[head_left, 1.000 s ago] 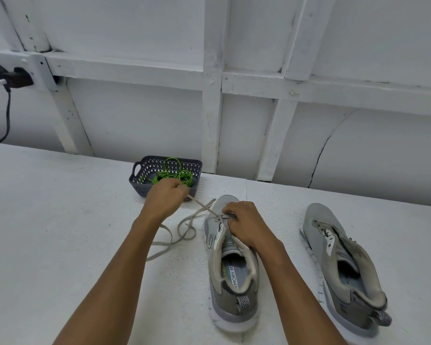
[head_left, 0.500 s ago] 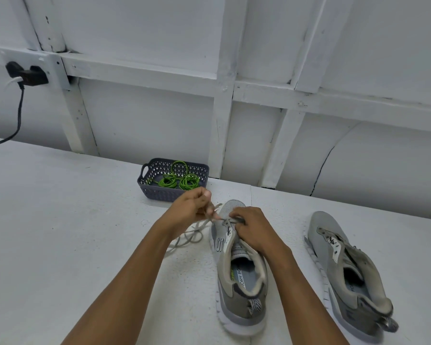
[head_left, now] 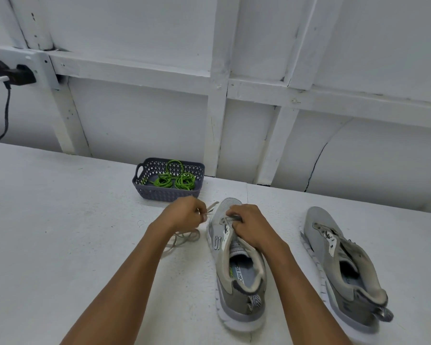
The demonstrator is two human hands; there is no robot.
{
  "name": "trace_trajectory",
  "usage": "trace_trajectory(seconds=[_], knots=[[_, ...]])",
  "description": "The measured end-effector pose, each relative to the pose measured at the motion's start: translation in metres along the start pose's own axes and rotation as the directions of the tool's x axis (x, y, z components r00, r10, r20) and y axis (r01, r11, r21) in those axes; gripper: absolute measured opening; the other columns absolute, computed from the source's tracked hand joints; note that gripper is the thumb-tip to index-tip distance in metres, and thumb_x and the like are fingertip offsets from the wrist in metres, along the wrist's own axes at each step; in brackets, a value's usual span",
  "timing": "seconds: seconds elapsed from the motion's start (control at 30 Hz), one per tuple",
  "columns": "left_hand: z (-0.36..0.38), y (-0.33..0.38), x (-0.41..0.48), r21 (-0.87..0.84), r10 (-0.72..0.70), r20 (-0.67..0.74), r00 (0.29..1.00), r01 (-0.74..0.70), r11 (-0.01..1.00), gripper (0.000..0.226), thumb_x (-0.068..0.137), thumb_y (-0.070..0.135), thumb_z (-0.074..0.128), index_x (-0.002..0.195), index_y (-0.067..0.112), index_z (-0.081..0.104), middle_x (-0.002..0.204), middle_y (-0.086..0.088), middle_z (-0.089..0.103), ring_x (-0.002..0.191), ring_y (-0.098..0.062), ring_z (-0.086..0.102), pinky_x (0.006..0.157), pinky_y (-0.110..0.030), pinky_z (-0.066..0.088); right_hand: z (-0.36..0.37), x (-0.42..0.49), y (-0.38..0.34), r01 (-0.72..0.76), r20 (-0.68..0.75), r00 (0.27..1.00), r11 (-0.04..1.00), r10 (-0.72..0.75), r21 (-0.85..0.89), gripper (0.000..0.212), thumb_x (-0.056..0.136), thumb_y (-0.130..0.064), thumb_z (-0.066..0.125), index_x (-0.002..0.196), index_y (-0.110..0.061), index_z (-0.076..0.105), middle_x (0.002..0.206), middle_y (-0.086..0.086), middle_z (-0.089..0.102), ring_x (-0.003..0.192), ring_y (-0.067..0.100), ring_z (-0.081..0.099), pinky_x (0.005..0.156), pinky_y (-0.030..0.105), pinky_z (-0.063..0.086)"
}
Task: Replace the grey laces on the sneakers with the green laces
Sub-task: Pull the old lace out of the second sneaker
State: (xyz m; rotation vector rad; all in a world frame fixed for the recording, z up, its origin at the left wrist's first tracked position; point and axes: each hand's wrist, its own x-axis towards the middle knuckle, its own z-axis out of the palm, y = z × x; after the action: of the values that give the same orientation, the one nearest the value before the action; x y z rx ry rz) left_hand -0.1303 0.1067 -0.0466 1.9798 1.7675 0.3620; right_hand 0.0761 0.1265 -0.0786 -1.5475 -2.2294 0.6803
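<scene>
Two grey sneakers stand on the white table. The left sneaker [head_left: 237,270] is between my arms, toe pointing away. My right hand [head_left: 249,226] grips its upper near the front eyelets. My left hand [head_left: 184,215] pinches the grey lace [head_left: 184,239] just left of the toe; the lace's loose length lies looped on the table under my wrist. The right sneaker [head_left: 343,265] lies apart to the right, with no lace visible in its eyelets. Coiled green laces [head_left: 174,181] sit in a dark grey basket [head_left: 164,194] beyond my left hand.
A white panelled wall rises directly behind the table [head_left: 60,232]. A black plug [head_left: 13,73] with a hanging cable is fixed to the wall at the far left. The basket stands close to the wall, just beyond the left sneaker's toe.
My left hand, which had pulled the lace out toward the basket, has come back next to the sneaker's toe. The right hand stays on the shoe. The camera has tilted slightly.
</scene>
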Motion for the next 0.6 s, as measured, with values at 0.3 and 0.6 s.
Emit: trace_trajectory(seconds=[0.3,0.6], knots=[[-0.029,0.002,-0.014,0.053,0.077,-0.151,0.986,-0.069,0.996,0.017,0.088,0.045,0.070,0.098,0.033,0.077,0.103,0.011,0.072,0.102,-0.014,0.060,0.094,-0.042,0.042,-0.034,-0.014,-0.050,0.032,-0.071,0.997,0.987,-0.021,0.159,0.031,0.100,-0.039,0.049,0.104,-0.016,0.069,0.103,-0.006,0.069,0.094,0.011,0.061,0.080,0.027,0.044],[-0.038,0.007,-0.022,0.015,0.219,0.020,0.975,-0.219,0.976,0.019,0.087,0.036,0.073,0.096,0.020,0.078,0.083,0.009,0.072,0.068,-0.002,0.059,0.059,-0.019,0.042,-0.041,-0.020,-0.081,-0.021,0.135,0.991,0.998,0.011,0.067,0.014,0.097,-0.024,0.058,0.084,-0.024,0.063,0.080,-0.005,0.070,0.071,0.007,0.061,0.064,0.022,0.047]])
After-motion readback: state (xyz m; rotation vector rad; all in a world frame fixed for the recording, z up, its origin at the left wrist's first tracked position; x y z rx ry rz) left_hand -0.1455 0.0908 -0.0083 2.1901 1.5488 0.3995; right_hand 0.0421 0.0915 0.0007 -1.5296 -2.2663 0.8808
